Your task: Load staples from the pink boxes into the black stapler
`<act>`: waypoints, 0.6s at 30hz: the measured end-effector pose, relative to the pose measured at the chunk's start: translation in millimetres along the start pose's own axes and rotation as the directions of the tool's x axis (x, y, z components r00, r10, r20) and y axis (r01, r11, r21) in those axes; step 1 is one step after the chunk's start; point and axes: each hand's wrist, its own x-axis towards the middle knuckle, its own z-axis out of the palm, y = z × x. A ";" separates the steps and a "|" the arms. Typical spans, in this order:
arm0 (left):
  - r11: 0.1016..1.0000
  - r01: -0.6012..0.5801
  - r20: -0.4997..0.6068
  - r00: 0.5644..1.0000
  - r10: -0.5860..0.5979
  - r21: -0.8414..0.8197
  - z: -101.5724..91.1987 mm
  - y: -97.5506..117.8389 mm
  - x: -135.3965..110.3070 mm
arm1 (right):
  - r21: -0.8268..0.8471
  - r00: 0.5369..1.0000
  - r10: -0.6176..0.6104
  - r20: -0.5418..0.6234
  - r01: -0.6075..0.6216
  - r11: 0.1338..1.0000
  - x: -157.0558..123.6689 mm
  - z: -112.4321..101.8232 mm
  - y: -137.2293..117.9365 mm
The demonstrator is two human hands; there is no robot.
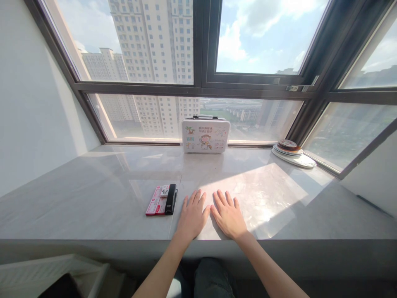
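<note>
My left hand (192, 216) lies palm down on the pale marbled sill (93, 198), fingers stretched out. Beside it, thumbs almost meeting, my right hand (228, 215) rests flat with its fingers spread. Neither one holds anything. Just left of my left hand is a black stapler (171, 199). It lies next to red and white boxes (154, 203), and a small white box with a dark picture (165, 191) sits on top of them.
Against the window stands a white case (206, 138) with cartoon prints and a dark handle. A stack of plates or lids (290, 152) is in the right corner. The sill's front edge (124, 239) runs below my wrists. A white slatted object (56, 273) is at lower left.
</note>
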 end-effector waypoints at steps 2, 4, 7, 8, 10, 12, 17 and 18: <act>1.000 0.002 0.002 1.000 -0.002 -0.003 -0.1 0.1 0.1 | 0.004 1.000 0.000 -0.001 0.000 1.000 0.1 0.3 0.2; 1.000 0.002 0.003 1.000 -0.002 -0.003 -0.5 0.2 0.3 | 0.004 1.000 -0.005 -0.003 0.005 1.000 -0.1 0.4 0.5; 1.000 -0.001 0.007 1.000 0.001 -0.001 -1.4 0.2 0.4 | -0.001 1.000 -0.012 -0.002 0.011 1.000 -0.4 0.4 0.9; 1.000 -0.001 0.010 1.000 0.001 0.000 -1.7 0.2 0.5 | -0.005 1.000 -0.012 -0.002 0.012 1.000 -0.5 0.4 1.0; 1.000 0.000 0.014 1.000 0.000 0.000 -2.0 0.2 0.5 | -0.015 1.000 -0.015 -0.004 0.015 1.000 -0.7 0.5 1.0; 1.000 0.001 0.013 1.000 -0.001 0.001 -1.9 0.1 0.5 | -0.024 1.000 -0.017 -0.006 0.017 1.000 -0.7 0.7 1.0; 1.000 -0.001 0.011 1.000 0.001 0.006 -2.0 -0.1 0.6 | -0.031 1.000 -0.011 0.002 0.011 0.999 -0.6 0.7 0.8; 1.000 0.000 0.018 1.000 -0.001 0.010 -2.1 0.0 0.7 | -0.033 1.000 -0.010 0.006 0.010 0.999 -0.6 0.6 0.8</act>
